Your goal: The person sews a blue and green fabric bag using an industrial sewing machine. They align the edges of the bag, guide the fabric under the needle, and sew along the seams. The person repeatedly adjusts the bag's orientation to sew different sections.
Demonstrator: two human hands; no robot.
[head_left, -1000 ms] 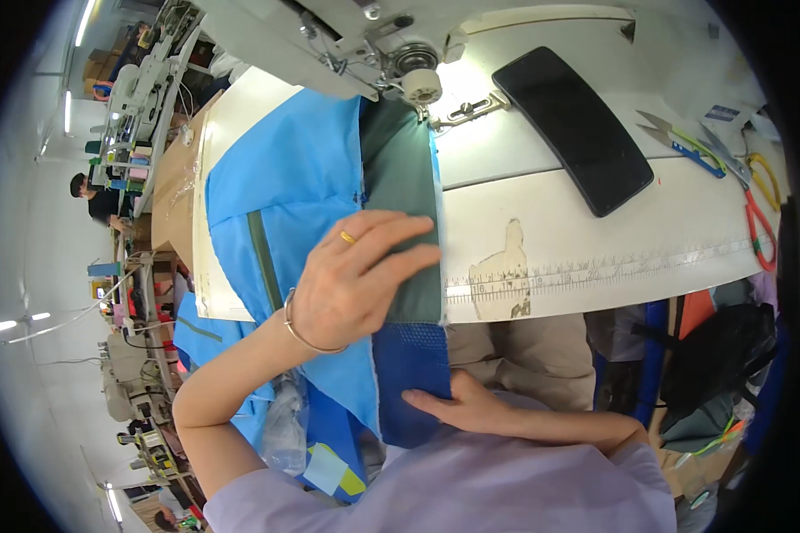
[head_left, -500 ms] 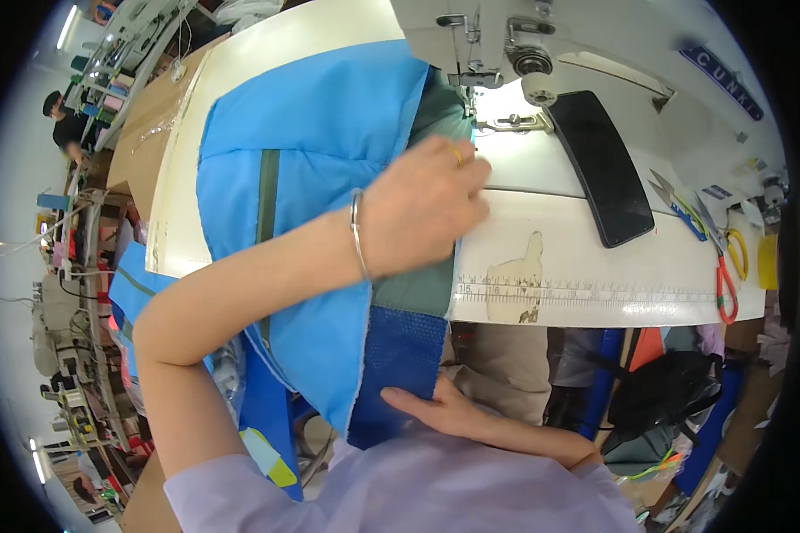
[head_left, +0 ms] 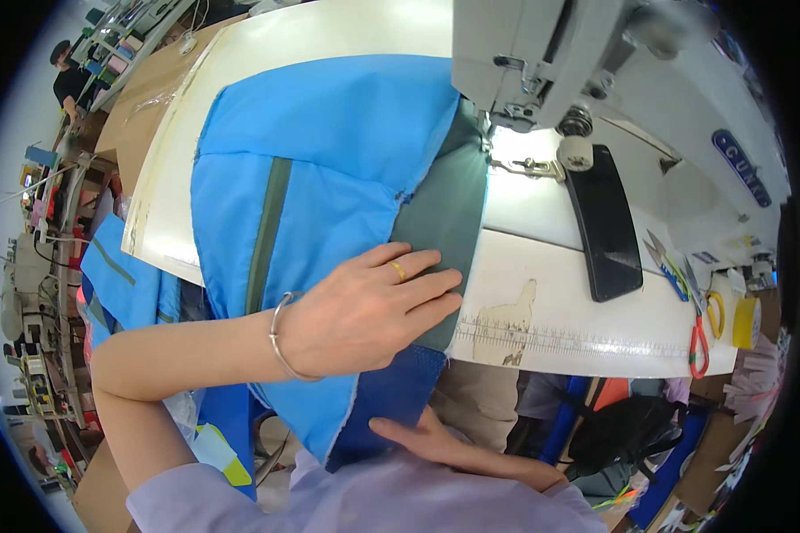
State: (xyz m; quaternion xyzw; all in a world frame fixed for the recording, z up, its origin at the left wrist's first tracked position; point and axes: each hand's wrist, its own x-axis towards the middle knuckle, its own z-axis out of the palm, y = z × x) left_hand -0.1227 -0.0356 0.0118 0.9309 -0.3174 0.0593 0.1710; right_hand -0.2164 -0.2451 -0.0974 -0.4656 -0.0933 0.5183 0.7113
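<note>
A bright blue fabric piece (head_left: 329,111) with a dark green stripe spreads over the sewing table. Along its right side runs a dark green fabric panel (head_left: 449,209), its far end under the needle area of the sewing machine (head_left: 486,133). My left hand (head_left: 360,306) lies on the blue and green cloth, palm down, fingers stretched out. A dark blue textured panel (head_left: 387,400) hangs over the table's front edge toward my lap. My right hand (head_left: 418,437) grips this panel's edge, thumb on top and fingers hidden beneath.
A flat black slab (head_left: 606,235) lies right of the needle. Red-handled scissors (head_left: 699,342), blue-handled snips (head_left: 671,271) and yellow tape (head_left: 746,322) are at the right end. A ruler strip (head_left: 578,342) lines the front edge. Another person (head_left: 69,84) is far left.
My left hand has come from near the needle back toward me, its curled fingers now flat on the cloth. My right hand keeps its hold. The whole view has shifted.
</note>
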